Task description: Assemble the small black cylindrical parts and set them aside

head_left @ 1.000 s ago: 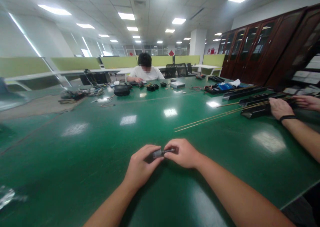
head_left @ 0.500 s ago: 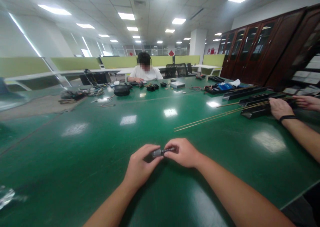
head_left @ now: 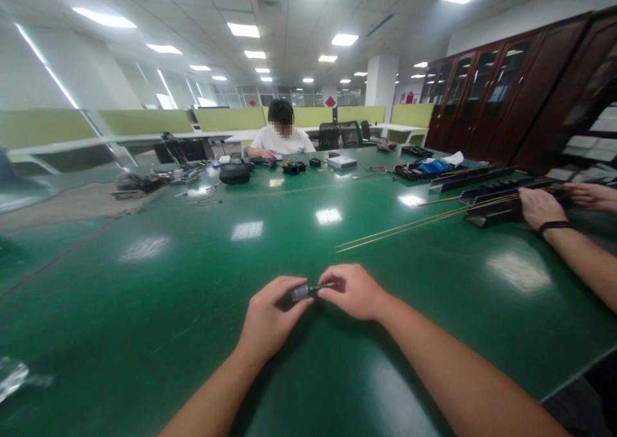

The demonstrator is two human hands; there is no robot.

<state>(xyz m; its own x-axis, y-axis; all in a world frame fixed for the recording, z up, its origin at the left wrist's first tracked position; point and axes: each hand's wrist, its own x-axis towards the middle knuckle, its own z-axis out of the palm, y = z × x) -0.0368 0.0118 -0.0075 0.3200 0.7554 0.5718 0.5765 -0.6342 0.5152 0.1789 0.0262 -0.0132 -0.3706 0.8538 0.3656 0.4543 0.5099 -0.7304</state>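
Note:
Low over the green table (head_left: 193, 353), a small grey cylindrical part (head_left: 299, 292) lies roughly level between my two hands. Its kind is not plain; it has a thin dark shaft (head_left: 314, 290) sticking out to the right. My left hand (head_left: 270, 315) is closed round the cylinder, thumb below and fingers above. The thumb and fingertips of my right hand (head_left: 354, 292) pinch the shaft's end, which they partly hide. The two hands nearly meet at the shaft.
Thin brass-coloured rods (head_left: 385, 234) reach across from dark channels (head_left: 491, 213) at right, where another person's hand (head_left: 542, 209) works. A seated person (head_left: 284, 140) is at the far side. A black case (head_left: 236, 173), white box (head_left: 342, 162) and crumpled clear plastic (head_left: 12, 378) lie about.
Both hands and the grey cylindrical part have barely moved, shifting only slightly up and left. The other person's hands on the right look unchanged.

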